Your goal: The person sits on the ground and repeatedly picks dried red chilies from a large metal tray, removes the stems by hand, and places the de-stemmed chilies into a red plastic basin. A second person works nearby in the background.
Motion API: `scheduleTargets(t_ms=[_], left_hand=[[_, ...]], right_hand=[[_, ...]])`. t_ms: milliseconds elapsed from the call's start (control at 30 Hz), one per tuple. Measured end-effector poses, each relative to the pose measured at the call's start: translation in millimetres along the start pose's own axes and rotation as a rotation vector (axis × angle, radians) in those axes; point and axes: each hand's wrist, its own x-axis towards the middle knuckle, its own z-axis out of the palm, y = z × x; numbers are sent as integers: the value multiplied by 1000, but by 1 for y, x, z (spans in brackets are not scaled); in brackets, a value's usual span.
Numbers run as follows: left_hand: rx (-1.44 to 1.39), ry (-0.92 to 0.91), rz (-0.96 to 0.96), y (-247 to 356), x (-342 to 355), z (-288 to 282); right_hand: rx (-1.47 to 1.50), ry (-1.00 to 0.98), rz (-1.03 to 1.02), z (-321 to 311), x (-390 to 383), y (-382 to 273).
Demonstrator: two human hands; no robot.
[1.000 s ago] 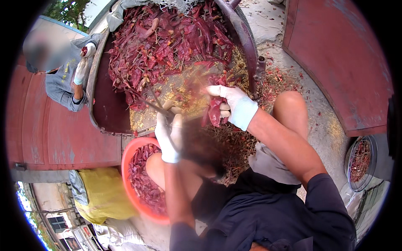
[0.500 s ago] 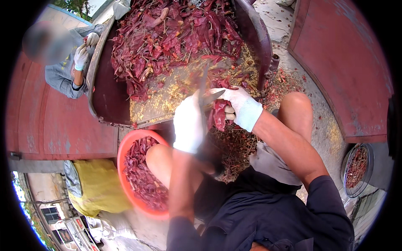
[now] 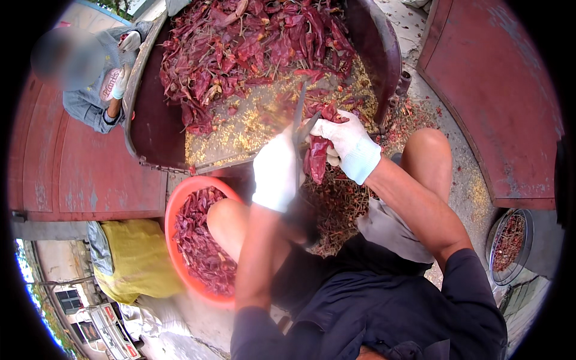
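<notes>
Broadly, a red metal panel [image 3: 492,120] stands at 2 o'clock, a gloved co-worker [image 3: 90,99] is at 10, and a yellow sack [image 3: 138,258] lies at 8. The wearer's bent left knee [image 3: 224,222] hides part of an orange-red basin [image 3: 170,219]. Near centre, the white-gloved right hand [image 3: 348,139] has thumb and fingers clamped on dried red peppers [image 3: 316,161]. Just left, the gloved left hand [image 3: 276,174] wraps round scissors [image 3: 299,111], blades apart, one pointing to 12; its separate fingers are blurred. At 12, a maroon cart bed [image 3: 163,135] holds a pepper heap [image 3: 252,54] and scattered yellow seeds [image 3: 222,147]. At 8, the basin contains pepper pods [image 3: 201,246]. Between 3 and 4, a round pan [image 3: 525,252] holds reddish scraps [image 3: 509,243].
</notes>
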Motion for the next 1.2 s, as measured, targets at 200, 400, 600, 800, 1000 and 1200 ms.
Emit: scheduleTargets(t_ms=[200,400,600,800,1000,1200], left_hand=[[2,90,38,-2,-11,7],[-3,117,-155,-23,-5,2],[356,-89,-294,-87,20,-31],[162,-66,-270,-137,44,-37],[169,126,-104,-126,110,1],[513,50,-24,-140,145,22]], right_hand=[[-22,-17,-27,-1,-1,-4],[192,120,51,0,-3,-7],[158,-93,137,-13,-1,-10],[129,-24,150,-9,0,-12],[-45,-59,110,-10,6,-5],[-29,-102,15,-9,16,5]])
